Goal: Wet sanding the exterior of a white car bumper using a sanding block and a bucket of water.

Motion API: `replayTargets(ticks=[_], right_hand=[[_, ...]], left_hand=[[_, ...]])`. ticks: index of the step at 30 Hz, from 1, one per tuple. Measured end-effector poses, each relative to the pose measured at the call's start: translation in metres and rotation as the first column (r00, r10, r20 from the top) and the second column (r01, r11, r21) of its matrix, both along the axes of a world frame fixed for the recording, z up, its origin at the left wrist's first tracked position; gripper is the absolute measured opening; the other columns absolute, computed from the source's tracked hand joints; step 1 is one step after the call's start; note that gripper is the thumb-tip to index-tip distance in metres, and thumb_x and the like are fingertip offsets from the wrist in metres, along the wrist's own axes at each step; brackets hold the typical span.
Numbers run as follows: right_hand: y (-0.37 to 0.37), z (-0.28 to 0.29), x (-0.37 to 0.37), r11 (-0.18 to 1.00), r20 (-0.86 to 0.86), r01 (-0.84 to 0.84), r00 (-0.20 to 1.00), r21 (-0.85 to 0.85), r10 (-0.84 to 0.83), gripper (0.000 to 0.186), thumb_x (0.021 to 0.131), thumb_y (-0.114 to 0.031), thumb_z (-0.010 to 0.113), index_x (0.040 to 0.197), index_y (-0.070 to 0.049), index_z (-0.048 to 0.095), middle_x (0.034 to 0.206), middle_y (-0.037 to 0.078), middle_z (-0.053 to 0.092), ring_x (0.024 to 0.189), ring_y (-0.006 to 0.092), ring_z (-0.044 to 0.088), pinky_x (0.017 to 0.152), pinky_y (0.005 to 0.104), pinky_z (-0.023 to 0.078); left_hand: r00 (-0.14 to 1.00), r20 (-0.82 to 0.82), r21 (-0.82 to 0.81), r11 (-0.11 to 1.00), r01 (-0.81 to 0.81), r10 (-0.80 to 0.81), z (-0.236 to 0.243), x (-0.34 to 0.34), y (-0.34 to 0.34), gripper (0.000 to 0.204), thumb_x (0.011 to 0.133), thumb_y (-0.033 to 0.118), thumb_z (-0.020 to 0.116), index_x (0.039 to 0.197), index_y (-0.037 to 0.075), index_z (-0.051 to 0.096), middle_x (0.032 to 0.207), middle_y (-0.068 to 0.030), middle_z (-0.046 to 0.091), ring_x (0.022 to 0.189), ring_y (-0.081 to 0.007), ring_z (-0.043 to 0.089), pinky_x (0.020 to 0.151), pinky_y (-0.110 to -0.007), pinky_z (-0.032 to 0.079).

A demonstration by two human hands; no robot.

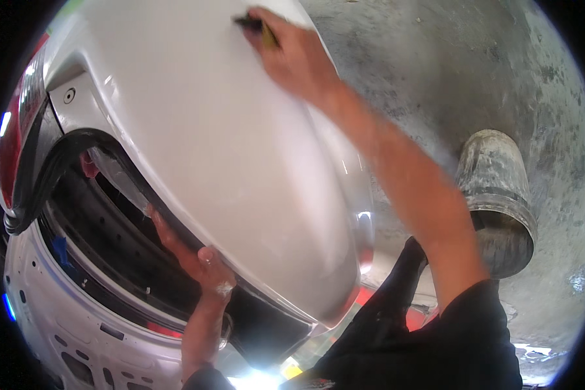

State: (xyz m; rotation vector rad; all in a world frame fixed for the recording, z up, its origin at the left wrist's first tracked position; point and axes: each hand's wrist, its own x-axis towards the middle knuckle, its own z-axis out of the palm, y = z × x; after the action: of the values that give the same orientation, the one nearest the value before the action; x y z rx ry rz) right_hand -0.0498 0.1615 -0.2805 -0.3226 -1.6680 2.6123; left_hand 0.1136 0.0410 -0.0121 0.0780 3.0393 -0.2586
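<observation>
1. Gripping a small dark-and-yellow hand tool (248,23), your right hand (296,58) has its fingers closed around it; blur hides the tool's exact shape.
2. You have that tool over the upper part of a glossy white curved car body panel (201,149), near its far right edge; you cannot tell here whether the two touch.
3. Your left hand (205,272) is at the panel's inner edge, beside a dark recess (130,253); its fingers are extended and its thumb stands apart, with nothing visibly held.
4. To your left, above the recess, a red-and-clear tail light (27,120) sits beyond a black rubber seal (84,136).
5. At your lower left spreads a pale metal panel pierced with holes (52,318), and a scrap of blue tape (60,250) clings near the recess.
6. On your right, a scuffed grey-white round bucket (494,170) lies tipped on a stained grey concrete floor (403,65), its mouth facing you.
</observation>
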Motion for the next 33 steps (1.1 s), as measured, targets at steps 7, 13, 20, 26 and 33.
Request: replayTargets(ticks=[7,13,20,26,33], right_hand=[[-0.013,0.011,0.036,0.929,-0.230,0.347,0.922,0.130,-0.312,0.012,0.099,-0.012,0.067,0.108,-0.006,0.061,0.105,0.018,0.069,0.091,0.0454,0.067,0.076,0.0522,0.053],[0.014,0.014,-0.024,0.995,-0.073,-0.020,0.997,0.097,0.028,0.022,0.099,-0.020,0.066,0.104,0.001,0.063,0.114,0.020,0.069,0.099,0.0466,0.066,0.084,0.0534,0.054],[0.004,0.038,0.094,0.963,-0.229,0.093,0.973,0.253,-0.033,0.053,0.095,-0.016,0.071,0.141,0.006,0.057,0.147,0.026,0.056,0.133,0.0435,0.058,0.109,0.0495,0.051],[0.029,0.040,-0.015,0.973,-0.065,-0.215,0.973,0.080,0.220,0.047,0.102,-0.026,0.064,0.142,-0.002,0.060,0.148,0.019,0.061,0.127,0.0424,0.061,0.111,0.0474,0.048],[0.008,0.051,0.121,0.997,-0.081,-0.055,0.995,0.053,0.059,0.061,0.096,-0.015,0.070,0.154,-0.008,0.052,0.161,0.017,0.048,0.148,0.0361,0.047,0.124,0.0459,0.038]], left_hand=[[1.000,-0.009,0.031,1.000,0.003,-0.003,0.003,0.002,-0.004,0.089,0.106,0.072,0.028,0.167,0.008,0.021,0.173,-0.0209,0.021,0.161,-0.0401,0.018,0.129,-0.061,0.016],[1.000,0.007,0.013,1.000,-0.009,0.009,0.001,0.000,0.000,0.090,0.105,0.072,0.030,0.168,0.009,0.019,0.173,-0.0202,0.018,0.161,-0.0400,0.017,0.129,-0.062,0.016],[1.000,0.014,0.045,0.999,-0.005,0.005,0.006,0.001,-0.001,0.090,0.106,0.071,0.031,0.168,0.008,0.019,0.173,-0.0209,0.018,0.162,-0.0386,0.016,0.129,-0.059,0.016],[1.000,0.016,0.078,0.997,0.019,-0.020,0.002,0.001,-0.001,0.089,0.107,0.069,0.035,0.168,0.007,0.020,0.172,-0.0204,0.019,0.161,-0.0372,0.017,0.128,-0.057,0.016],[1.000,0.004,0.058,0.998,0.029,-0.030,0.011,0.003,0.002,0.087,0.107,0.067,0.036,0.167,0.005,0.022,0.172,-0.0192,0.022,0.161,-0.0350,0.017,0.129,-0.055,0.015]])
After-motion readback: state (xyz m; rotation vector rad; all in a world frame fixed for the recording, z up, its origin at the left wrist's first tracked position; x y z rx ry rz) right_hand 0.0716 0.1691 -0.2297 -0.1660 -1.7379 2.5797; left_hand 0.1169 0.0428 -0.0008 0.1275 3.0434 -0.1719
